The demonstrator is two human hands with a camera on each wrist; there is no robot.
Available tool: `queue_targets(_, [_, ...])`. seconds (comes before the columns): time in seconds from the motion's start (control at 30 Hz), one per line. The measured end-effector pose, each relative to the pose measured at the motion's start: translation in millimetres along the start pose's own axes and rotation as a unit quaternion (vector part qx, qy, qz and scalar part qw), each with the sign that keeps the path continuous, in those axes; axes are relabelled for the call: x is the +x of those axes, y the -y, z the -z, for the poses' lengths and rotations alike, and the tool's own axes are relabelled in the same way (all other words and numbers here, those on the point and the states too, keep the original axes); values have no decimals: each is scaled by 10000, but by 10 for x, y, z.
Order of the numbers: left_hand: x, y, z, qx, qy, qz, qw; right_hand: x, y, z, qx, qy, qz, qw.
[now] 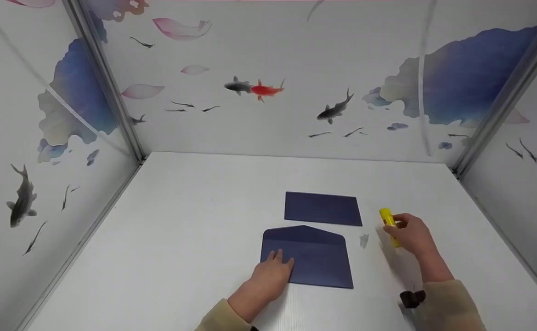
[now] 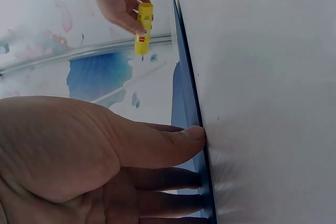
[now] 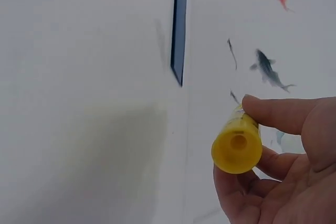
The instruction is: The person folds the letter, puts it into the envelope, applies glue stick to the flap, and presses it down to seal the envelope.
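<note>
A dark blue envelope (image 1: 319, 264) lies on the white table with its pointed flap unfolded away from me. My left hand (image 1: 270, 276) rests on the envelope's left part, fingers spread; the left wrist view shows the thumb (image 2: 178, 145) at its edge. To the right, my right hand (image 1: 413, 234) pinches a yellow glue stick (image 1: 386, 216) between thumb and fingers, above the table. In the right wrist view one round end of the glue stick (image 3: 237, 153) faces the camera. Beyond the envelope lies a flat dark blue rectangle (image 1: 322, 209), like a card or second envelope.
A small greyish translucent scrap or mark (image 1: 364, 240) is on the table (image 1: 181, 220) right of the envelope. White panels printed with fish and petals stand at the back (image 1: 277, 124) and both sides, joined by metal posts (image 1: 107, 78).
</note>
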State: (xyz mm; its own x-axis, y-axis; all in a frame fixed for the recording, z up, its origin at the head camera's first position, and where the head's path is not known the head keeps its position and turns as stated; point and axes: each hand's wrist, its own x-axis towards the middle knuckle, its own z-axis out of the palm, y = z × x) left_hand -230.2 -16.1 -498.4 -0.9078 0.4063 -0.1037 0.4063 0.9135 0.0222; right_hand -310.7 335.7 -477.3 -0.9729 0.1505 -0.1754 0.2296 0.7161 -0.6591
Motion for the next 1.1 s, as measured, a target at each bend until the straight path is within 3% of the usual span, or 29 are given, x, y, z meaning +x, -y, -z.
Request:
queue_targets(0.23, [15, -3, 5, -147, 151, 83, 9997, -208, 345, -165, 337, -188, 555, 9977])
queue_targets(0.63, [8, 38, -8, -65, -172, -44, 9998, -598, 775, -533, 902, -178, 1521, 9841])
queue_targets(0.97, [-5, 51, 58, 46, -461, -73, 9989, -819, 959, -840, 2035, 82, 1984, 9587])
queue_targets(1.03, [7, 45, 83, -146, -527, -68, 9985, -829, 957, -889, 2195, 142, 1952, 9558])
queue_targets(1.1, [28, 30, 106, -680, -593, -64, 9959, -837, 952, -933, 2351, 178, 1901, 9530])
